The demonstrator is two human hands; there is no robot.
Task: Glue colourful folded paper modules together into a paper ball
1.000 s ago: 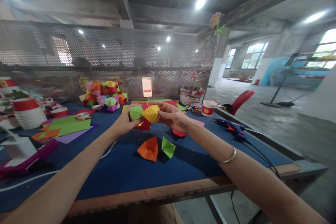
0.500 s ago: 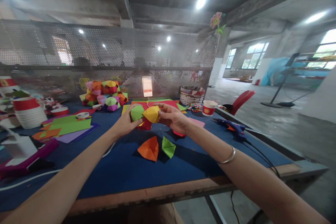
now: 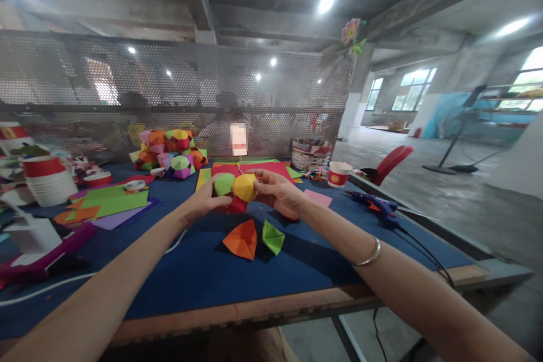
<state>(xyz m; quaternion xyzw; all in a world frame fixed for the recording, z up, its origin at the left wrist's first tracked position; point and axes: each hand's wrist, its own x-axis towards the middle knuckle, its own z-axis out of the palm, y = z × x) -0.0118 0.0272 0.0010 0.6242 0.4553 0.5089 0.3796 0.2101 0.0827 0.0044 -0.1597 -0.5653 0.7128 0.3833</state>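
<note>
Both my hands hold one joined folded paper piece above the blue table (image 3: pixel 203 277). My left hand (image 3: pixel 202 202) grips its green part (image 3: pixel 223 184). My right hand (image 3: pixel 278 192) pinches its yellow part (image 3: pixel 244 186), and a red part (image 3: pixel 235 204) hangs below. On the table just in front lie a loose orange folded unit (image 3: pixel 241 239) and a green folded unit (image 3: pixel 272 236).
Finished multicoloured paper balls (image 3: pixel 169 155) are piled at the back by a mesh screen (image 3: pixel 127 90). Coloured sheets (image 3: pixel 108 203) and a stack of red-rimmed cups (image 3: pixel 44 180) lie left. A blue glue gun (image 3: pixel 375 205), a paper cup (image 3: pixel 338 174) and a basket (image 3: pixel 309 154) stand right.
Both hands have sunk slightly toward the table with the joined piece; the grip looks the same. The loose units have not moved.
</note>
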